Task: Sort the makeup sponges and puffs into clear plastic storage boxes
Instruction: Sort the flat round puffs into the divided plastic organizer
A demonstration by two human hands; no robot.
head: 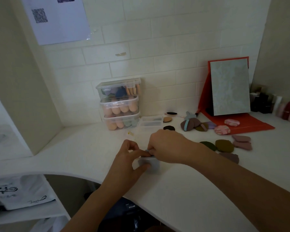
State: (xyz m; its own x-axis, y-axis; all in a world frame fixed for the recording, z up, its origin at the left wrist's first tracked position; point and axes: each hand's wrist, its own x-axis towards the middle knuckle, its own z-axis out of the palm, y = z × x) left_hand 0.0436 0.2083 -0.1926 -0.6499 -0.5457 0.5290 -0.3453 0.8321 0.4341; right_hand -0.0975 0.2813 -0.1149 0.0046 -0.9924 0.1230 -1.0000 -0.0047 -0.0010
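Note:
A small clear plastic box [151,165] with grey content stands on the white counter [182,181] in the middle. My left hand [129,158] grips its left side, thumb on the front wall. My right hand [167,146] pinches at the box's top edge, where a small grey piece shows between the fingers. Loose puffs lie to the right: an olive one [224,146], a dark green one [208,145], mauve ones [242,141], pink marbled ones [222,130], and a brown pile [190,124]. Three stacked clear boxes [120,104] hold peach sponges.
An open clear box [151,122] lies beside the stack. A mirror on a red stand [229,91] leans at the back right, with bottles [274,104] beyond it. A white partition [32,97] rises on the left. The counter's curved front edge runs below my arms.

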